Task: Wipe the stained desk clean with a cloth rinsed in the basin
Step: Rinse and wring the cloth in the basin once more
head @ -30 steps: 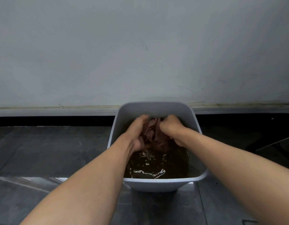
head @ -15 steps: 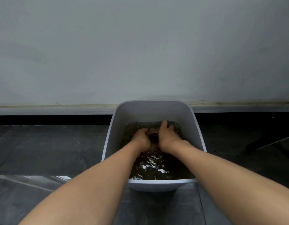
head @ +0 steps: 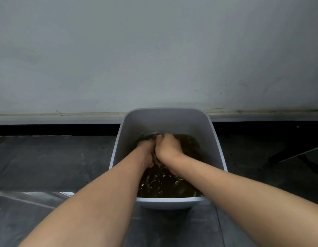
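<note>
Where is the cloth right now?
In the head view, the cloth is just below the middle, squeezed between the left hand and right hand, dipped in the brown water inside the basin.

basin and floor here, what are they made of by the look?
Basin: probably moulded plastic, pale grey, matte. It has smooth thin walls, rounded corners and a rolled rim.
Floor: looks like dark grey stone or ceramic tile, semi-gloss, with straight seams between slabs and a pale streak of reflected light. It could be vinyl; can't tell.
</note>
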The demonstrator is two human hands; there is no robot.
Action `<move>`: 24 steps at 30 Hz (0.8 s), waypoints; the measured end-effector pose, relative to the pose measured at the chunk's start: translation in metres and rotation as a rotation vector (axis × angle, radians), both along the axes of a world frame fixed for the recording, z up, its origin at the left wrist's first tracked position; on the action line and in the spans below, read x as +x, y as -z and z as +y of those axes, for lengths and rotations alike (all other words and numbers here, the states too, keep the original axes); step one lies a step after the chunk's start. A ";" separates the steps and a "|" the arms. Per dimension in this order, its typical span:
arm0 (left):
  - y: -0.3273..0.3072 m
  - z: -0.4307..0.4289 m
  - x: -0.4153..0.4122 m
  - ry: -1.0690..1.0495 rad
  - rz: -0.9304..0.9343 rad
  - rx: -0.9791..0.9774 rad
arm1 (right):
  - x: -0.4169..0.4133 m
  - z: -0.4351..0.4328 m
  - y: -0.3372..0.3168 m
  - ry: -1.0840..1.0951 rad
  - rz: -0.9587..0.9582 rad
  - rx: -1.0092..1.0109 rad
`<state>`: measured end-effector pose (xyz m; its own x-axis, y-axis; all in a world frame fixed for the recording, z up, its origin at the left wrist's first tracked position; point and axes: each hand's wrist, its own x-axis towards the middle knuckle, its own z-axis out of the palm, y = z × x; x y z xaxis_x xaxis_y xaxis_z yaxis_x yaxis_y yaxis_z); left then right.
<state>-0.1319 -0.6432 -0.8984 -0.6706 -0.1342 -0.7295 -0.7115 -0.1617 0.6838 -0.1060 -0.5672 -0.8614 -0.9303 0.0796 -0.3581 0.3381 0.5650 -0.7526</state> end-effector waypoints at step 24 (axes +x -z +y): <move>0.006 0.009 0.005 0.337 -0.081 -0.116 | -0.017 0.027 0.022 -0.161 -0.181 0.165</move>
